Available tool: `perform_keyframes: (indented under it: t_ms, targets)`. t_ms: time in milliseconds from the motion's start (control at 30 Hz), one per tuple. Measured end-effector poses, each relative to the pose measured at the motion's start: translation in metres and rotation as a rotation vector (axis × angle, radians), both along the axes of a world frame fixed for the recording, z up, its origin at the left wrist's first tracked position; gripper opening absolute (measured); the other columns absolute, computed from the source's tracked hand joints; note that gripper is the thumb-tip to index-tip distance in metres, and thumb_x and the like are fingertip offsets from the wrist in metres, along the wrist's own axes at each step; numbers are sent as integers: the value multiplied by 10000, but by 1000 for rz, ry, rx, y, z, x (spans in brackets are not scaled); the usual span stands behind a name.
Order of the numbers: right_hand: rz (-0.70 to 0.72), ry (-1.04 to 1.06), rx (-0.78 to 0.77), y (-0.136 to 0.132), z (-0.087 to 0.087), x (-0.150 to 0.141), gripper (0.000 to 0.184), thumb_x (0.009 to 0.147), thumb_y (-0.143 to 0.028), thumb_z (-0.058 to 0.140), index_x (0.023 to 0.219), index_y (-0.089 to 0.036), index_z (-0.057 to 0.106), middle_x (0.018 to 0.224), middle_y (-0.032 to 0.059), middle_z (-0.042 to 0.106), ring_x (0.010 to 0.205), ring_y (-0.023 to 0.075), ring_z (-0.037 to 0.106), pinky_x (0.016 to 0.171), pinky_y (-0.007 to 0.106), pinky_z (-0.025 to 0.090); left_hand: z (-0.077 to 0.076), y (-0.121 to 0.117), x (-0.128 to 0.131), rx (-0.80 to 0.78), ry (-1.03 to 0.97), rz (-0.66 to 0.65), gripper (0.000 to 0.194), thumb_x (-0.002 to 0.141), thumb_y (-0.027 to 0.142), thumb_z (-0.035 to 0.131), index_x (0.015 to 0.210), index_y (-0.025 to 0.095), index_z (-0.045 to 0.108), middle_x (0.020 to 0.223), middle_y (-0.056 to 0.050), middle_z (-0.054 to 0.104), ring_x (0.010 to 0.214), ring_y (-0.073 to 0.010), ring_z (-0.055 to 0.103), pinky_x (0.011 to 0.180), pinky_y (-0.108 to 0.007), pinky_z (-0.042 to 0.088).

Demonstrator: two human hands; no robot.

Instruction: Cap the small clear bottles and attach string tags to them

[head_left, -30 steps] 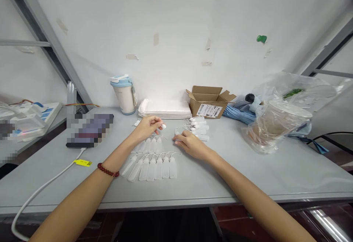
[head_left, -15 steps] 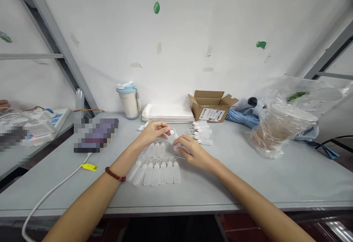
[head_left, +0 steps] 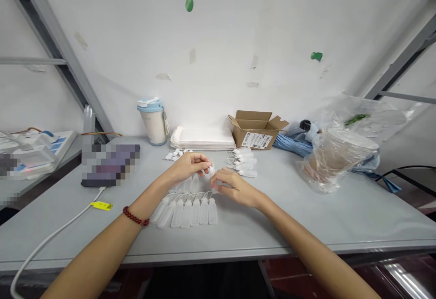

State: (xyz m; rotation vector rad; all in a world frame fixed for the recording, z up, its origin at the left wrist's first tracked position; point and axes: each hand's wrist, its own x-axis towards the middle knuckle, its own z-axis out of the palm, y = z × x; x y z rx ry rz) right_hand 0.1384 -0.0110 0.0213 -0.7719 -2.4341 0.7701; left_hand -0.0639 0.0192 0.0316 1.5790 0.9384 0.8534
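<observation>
Between finger and thumb, my left hand (head_left: 189, 167) pinches a small white cap (head_left: 211, 170). My right hand (head_left: 236, 186) is closed around a small translucent bottle, mostly covered by the fingers, close under that cap. Whether the cap sits on the bottle's neck, I cannot tell. Nearer the table's front lies a row of several flat translucent bottles (head_left: 187, 213) with thin white cords at their tops. Behind that row more bottles (head_left: 187, 184) lie partly under my left hand. Several small white caps (head_left: 175, 154) are loose beyond my left wrist.
More capped bottles (head_left: 247, 162) lie right of my hands. Along the wall stand a cup (head_left: 153, 124), a white stack (head_left: 204, 139) and an open cardboard box (head_left: 256, 135). A plastic-wrapped container (head_left: 344, 158) is at right, a pixelated device (head_left: 111, 165) with a cable at left.
My hands have drawn together, bringing the white cap in my left hand close to the bottle in my right. The whole view has shifted slightly.
</observation>
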Motion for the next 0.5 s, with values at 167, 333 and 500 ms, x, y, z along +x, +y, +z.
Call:
perform_keyframes:
  t_ms: [167, 333, 500]
  targets:
    - [18, 74, -133, -3, 5, -2, 152, 860, -187, 448, 839, -195, 598, 824, 18, 596, 837, 175, 479, 782, 305, 376, 2, -3, -1, -61, 5, -81, 214, 726, 370, 680, 794, 168, 655, 715, -24, 650, 662, -141, 582, 637, -284, 484]
    - [-42, 209, -297, -2, 5, -1, 131, 818, -184, 463, 824, -200, 592, 843, 13, 560, 789, 160, 459, 740, 293, 362, 3, -2, -2, -99, -95, -64, 203, 713, 353, 703, 764, 160, 666, 724, -25, 633, 689, -139, 580, 644, -277, 478]
    - [-32, 451, -506, 7, -1, -1, 96, 753, -165, 481, 760, -187, 574, 780, 14, 549, 751, 152, 466, 710, 287, 362, 3, -1, -1, -137, -235, -34, 194, 697, 332, 723, 755, 155, 669, 775, -29, 631, 719, -132, 576, 662, -260, 473]
